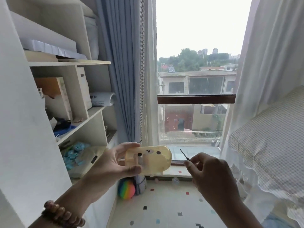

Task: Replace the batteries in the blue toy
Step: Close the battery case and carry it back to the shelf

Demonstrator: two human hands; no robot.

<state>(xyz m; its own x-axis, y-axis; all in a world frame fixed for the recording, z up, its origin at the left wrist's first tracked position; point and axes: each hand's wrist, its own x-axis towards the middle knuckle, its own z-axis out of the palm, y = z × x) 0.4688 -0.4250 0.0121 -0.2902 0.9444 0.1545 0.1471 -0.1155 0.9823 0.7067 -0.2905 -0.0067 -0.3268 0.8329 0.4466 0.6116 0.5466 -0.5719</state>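
Two hands are up in front of the window (195,63). The left hand (113,160) has its fingers curled round a yellow box (148,159) with a bear face, thumb under it and fingers over the top. The right hand (212,171) pinches a thin screwdriver (183,153) in its fingertips. The tip points up and left, near the box but not touching. Both arms reach forward, and the left wrist wears a bead bracelet (63,214). The blue toy cannot be picked out; some blue bits (74,153) lie on the shelves (92,112).
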